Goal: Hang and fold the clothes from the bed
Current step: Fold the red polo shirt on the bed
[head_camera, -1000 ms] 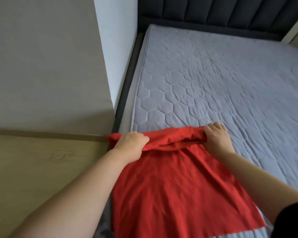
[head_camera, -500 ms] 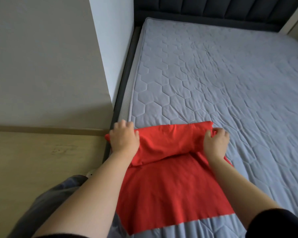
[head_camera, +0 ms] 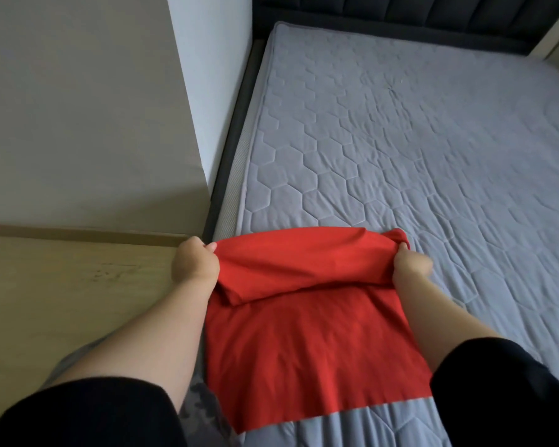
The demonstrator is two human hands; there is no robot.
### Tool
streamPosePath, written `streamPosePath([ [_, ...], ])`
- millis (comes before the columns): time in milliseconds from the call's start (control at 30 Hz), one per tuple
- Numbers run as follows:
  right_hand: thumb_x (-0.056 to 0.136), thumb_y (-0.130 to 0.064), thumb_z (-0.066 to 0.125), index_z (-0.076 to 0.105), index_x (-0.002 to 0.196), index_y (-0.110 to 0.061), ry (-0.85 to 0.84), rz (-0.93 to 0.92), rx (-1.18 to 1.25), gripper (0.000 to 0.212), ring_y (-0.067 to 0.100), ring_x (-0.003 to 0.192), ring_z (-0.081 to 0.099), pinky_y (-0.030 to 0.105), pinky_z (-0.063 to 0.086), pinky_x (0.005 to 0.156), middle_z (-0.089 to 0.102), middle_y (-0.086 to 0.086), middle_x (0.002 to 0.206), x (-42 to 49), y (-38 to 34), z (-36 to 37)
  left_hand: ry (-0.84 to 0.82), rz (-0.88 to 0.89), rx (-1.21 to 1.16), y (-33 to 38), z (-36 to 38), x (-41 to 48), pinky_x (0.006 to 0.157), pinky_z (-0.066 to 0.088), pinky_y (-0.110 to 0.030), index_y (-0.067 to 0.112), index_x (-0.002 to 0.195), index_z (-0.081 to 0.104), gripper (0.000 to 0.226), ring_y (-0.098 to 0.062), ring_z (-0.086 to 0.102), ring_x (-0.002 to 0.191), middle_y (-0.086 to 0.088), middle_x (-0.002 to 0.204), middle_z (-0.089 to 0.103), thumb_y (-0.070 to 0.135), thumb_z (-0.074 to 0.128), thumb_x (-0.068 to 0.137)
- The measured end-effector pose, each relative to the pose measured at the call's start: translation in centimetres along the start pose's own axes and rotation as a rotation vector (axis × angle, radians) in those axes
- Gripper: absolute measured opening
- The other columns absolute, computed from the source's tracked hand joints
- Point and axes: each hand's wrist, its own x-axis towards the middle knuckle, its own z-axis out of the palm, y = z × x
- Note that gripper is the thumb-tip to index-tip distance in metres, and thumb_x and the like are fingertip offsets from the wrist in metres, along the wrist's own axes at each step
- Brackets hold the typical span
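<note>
At the far left I saw a pale wooden panel (head_camera: 62, 301). Next to it the left hand (head_camera: 194, 264) was at the edge of the bed, with its fingers curled tightly round the left end of the red garment (head_camera: 304, 333). The garment lay on the near left corner of the grey quilted mattress (head_camera: 400, 156). Its lower part was spread flat, and its upper part was folded over toward me and stretched between both hands. The right hand (head_camera: 410, 264) grasped the right end of this fold, also with curled fingers. Both arms had black sleeves. To the right the mattress continued, and a dark padded headboard (head_camera: 400, 14) stood at its far end.
</note>
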Motion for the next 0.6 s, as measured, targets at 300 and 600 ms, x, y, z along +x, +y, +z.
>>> streamPosePath([
  [300, 0.092, -0.021, 0.048, 0.044, 0.138, -0.005, 0.056, -1.153, -0.553, 0.049, 0.035, 0.138, 0.031, 0.046, 0.017, 0.113, 0.039, 0.019, 0.147, -4.8, 1.7, 2.5, 0.015, 0.94, 0.348, 3.0, 3.8, -5.2, 0.113, 0.019, -0.051, 0.024, 0.148, 0.03, 0.059, -0.027, 0.017, 0.145, -0.008, 0.157, 0.023, 0.042, 0.044, 0.094],
  [600, 0.099, -0.038, 0.029, 0.009, 0.153, -0.022, -0.173, -0.743, -0.898, 0.06, 0.013, 0.147, 0.002, 0.05, 0.0, 0.117, 0.004, -0.002, 0.161, -2.7, 7.5, 0.9, -0.17, 0.814, 0.483, -1.8, 5.8, -5.5, 0.117, -0.002, -0.041, 0.034, 0.152, 0.004, 0.061, -0.013, -0.003, 0.147, 0.004, 0.161, 0.001, 0.051, 0.026, 0.098],
])
